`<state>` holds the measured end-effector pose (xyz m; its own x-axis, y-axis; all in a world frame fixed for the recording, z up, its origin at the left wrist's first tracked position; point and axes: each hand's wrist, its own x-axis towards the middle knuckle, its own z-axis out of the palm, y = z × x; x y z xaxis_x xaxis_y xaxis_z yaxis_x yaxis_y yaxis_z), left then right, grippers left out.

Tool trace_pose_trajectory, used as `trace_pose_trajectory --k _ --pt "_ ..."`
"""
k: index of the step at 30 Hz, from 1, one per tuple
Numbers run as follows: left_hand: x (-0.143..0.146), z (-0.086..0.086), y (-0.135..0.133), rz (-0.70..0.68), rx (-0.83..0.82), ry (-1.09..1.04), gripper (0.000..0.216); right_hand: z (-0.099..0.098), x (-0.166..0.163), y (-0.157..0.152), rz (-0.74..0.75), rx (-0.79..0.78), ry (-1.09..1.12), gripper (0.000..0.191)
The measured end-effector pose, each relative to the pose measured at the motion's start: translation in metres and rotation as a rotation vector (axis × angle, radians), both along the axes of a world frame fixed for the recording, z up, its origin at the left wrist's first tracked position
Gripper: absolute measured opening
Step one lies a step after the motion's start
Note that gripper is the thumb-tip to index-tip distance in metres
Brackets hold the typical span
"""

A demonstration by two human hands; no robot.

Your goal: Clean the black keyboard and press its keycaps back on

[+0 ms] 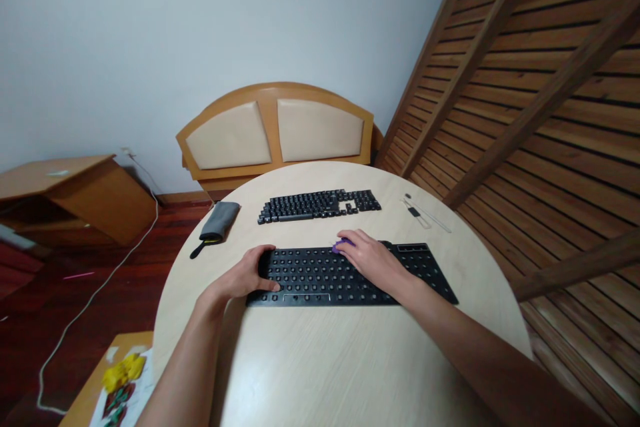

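Note:
A black keyboard base without its keycaps lies flat on the round table, its rows of key stems showing. My left hand grips its left end, thumb on the front rows and fingers at the back corner. Pinched in the fingers of my right hand is a small purple object, held at the back edge of the base; its pale tip may be bristles, but I cannot tell. Behind the base, black keycaps are laid out in keyboard order, with a gap right of the middle.
A grey pouch with a black strap lies at the table's left. Thin metal tools rest at the right. Beyond the table stands a wooden headboard; slatted wood rises on the right. A white cable crosses the floor.

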<state>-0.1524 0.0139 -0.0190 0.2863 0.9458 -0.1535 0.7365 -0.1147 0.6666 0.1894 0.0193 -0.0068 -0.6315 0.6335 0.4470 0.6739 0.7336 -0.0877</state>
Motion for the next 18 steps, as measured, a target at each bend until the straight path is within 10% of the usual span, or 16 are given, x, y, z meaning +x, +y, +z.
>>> trace_pose_trajectory --k 18 --pt "-0.0011 0.0007 -0.0005 -0.006 -0.004 0.005 0.096 -0.0015 -0.0003 -0.0026 0.111 0.100 -0.312 0.018"
